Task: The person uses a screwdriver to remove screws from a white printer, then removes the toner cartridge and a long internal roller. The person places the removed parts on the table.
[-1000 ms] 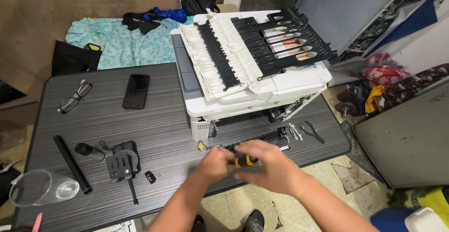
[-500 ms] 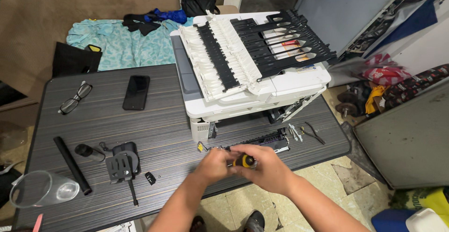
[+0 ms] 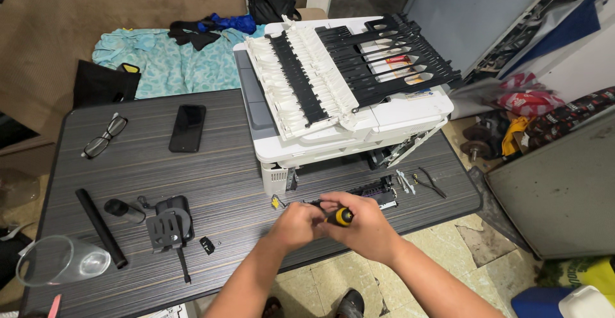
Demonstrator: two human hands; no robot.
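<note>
At the counter's near edge, in front of the opened white printer, both hands close on a yellow-and-black screwdriver: left hand at its tip, right hand wrapped around the handle.

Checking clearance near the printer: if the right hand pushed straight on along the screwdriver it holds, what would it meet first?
Probably the left hand, which touches the right hand at the screwdriver; depth is unclear.
</note>
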